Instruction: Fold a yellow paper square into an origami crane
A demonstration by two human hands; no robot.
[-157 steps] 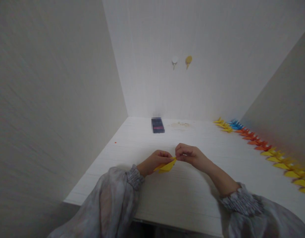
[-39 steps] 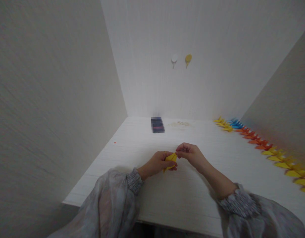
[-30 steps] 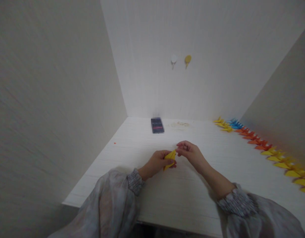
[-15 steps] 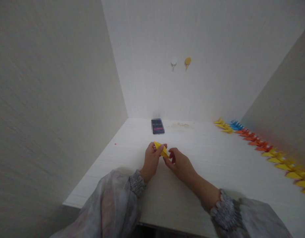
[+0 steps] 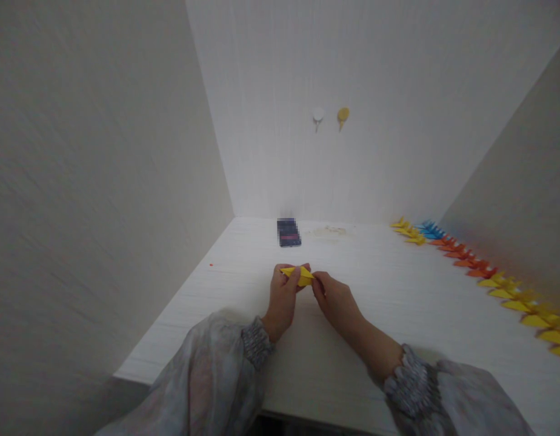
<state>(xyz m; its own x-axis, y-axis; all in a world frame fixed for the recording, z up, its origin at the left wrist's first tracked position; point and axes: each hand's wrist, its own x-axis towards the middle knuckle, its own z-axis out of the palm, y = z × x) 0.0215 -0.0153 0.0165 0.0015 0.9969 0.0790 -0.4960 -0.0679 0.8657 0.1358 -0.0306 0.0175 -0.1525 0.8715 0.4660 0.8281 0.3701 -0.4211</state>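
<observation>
A small folded yellow paper piece (image 5: pixel 298 275) is held just above the white table (image 5: pixel 398 303), near its middle. My left hand (image 5: pixel 282 297) pinches the paper's left part between thumb and fingers. My right hand (image 5: pixel 332 298) pinches its right end from the other side. Both hands are closed on the paper, fingertips nearly touching. Loose grey sleeves cover both forearms.
A row of folded paper figures runs along the right wall: yellow (image 5: pixel 407 230), blue (image 5: pixel 429 230), orange (image 5: pixel 462 257), then yellow again (image 5: pixel 530 306). A dark phone (image 5: pixel 288 232) lies at the back. Two hooks, white (image 5: pixel 317 115) and yellow (image 5: pixel 343 114), hang on the back wall. Walls close in left and right.
The yellow paper went from a flat wide shape low by the left hand to a narrower piece held higher and further back. My right hand swung in from the right to meet it.
</observation>
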